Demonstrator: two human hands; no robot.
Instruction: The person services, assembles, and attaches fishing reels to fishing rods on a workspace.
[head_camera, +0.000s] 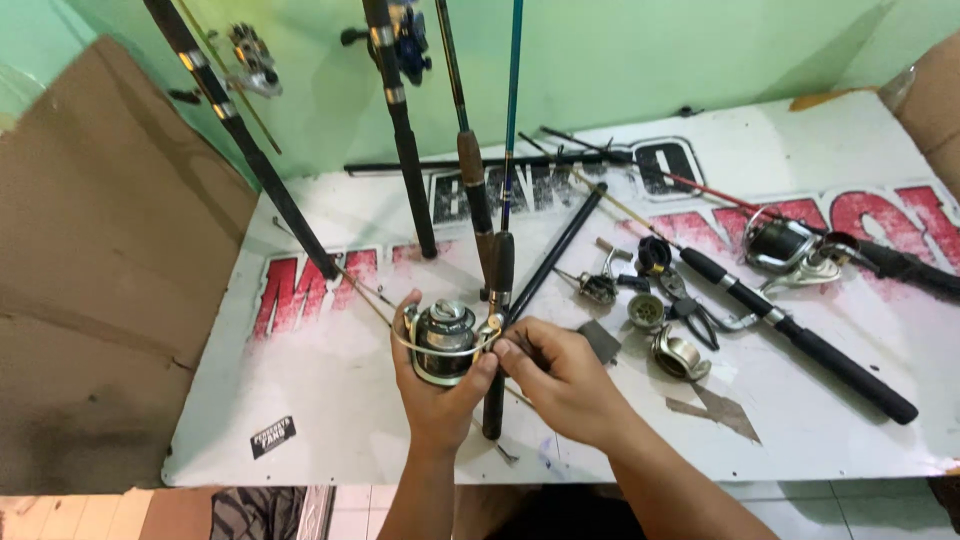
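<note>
The left hand (435, 385) wraps closed around a spinning reel (445, 340) above the white table (330, 400); the right hand (560, 375) pinches narrowly at the reel's side.

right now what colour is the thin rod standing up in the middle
Blue: the thin rod shows best in the head view, against the green wall.

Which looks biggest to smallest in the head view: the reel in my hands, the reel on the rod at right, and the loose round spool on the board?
1. Reel in hand, though nearness to the camera inflates it.
2. Reel on the right rod.
3. Loose spool.
</note>
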